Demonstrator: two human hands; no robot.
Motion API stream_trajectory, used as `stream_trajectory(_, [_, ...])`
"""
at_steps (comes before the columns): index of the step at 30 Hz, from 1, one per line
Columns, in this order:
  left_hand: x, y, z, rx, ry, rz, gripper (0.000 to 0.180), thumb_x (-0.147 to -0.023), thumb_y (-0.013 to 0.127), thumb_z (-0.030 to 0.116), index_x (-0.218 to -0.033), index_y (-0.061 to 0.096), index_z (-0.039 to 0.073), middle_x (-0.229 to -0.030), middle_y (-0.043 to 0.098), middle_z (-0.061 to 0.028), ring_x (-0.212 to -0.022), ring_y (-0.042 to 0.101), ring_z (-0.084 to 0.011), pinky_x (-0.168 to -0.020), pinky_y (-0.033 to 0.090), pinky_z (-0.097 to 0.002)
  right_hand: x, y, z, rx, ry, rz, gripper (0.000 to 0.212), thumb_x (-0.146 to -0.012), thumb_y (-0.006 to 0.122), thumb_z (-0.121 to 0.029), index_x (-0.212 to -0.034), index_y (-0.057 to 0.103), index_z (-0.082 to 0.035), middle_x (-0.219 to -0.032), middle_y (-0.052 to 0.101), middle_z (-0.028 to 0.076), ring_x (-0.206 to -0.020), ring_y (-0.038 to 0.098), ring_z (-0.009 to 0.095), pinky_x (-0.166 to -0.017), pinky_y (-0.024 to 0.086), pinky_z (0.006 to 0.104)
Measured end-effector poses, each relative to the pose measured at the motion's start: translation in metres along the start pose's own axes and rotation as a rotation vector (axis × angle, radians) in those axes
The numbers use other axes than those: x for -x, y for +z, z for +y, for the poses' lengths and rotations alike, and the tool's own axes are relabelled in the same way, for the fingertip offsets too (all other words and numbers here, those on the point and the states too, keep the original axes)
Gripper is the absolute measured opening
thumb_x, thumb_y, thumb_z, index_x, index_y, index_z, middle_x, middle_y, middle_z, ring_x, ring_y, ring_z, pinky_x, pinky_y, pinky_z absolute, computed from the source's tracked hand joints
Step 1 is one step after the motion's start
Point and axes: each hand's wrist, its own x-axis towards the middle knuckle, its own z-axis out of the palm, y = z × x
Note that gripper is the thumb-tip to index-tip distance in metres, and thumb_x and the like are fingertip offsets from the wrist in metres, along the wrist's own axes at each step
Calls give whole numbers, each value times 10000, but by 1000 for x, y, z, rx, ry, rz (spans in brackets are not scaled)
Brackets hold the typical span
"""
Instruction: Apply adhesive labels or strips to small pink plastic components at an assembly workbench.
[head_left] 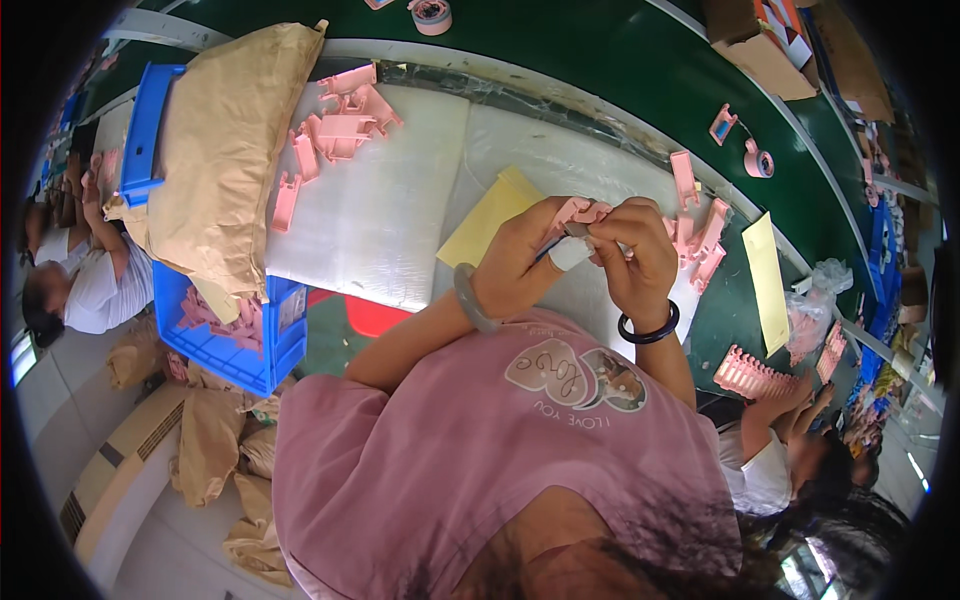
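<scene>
A small pink plastic piece (588,211) is held up between both hands, in front of the chest and above the near part of the worktable. It is gripped by the left hand (522,258), whose fingers are curled around its left side; a white wrap (571,253) is seen at the thumb. Its right end is pinched by the thumb and bent fingers of the right hand (640,252); the exact contact is partly hidden by the fingers. A grey bangle (472,298) is worn on the left wrist, a dark one on the right.

Beneath and beyond the hands, the table is covered with a whitish sheet (375,215). A yellow card (492,218) is laid just beside the left hand, and loose pink parts (707,235) are gathered to the right of the right hand. Another yellow card is placed farther right, near a clear plastic bag (818,305). More pink parts are scattered at the upper left, next to a large brown paper bag (235,130). Below that bag, a blue bin (270,370) is partly filled with pink pieces. At both sides, co-workers in white tops are partly seen
</scene>
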Motion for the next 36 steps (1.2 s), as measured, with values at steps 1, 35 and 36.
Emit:
stream_trajectory(1, [0, 0, -2, -4, -25, -8, 370, -974, 535, 68, -1318, 467, -51, -1212, 630, -144, -1094, 625, -199, -939, 497, -313, 0, -1, 0, 0, 4, -2, 205, -766, 751, 9, -942, 672, -58, -887, 638, 77, -826, 560, 253, -724, 456, 343])
stream_trajectory(35, [-263, -435, -61, -1866, -230, 615, 506, -887, 621, 241, -1367, 501, 134, -1350, 576, -135, -1244, 546, -313, -1013, 454, -457, -190, 96, 226, 304, 50, -12, 419, -825, 682, -26, -1228, 568, -22, -1199, 589, 200, -1126, 535, 393, -982, 426, 435])
stream_trajectory(36, [-284, -427, -58, -1804, -500, 434, 645, -841, 720, 302, -1395, 442, 125, -1338, 576, -128, -1239, 554, -304, -1003, 454, -471, -181, 92, 215, 286, 76, -6, 396, -830, 679, -27, -1213, 578, -21, -1196, 593, 201, -1118, 543, 388, -981, 430, 428])
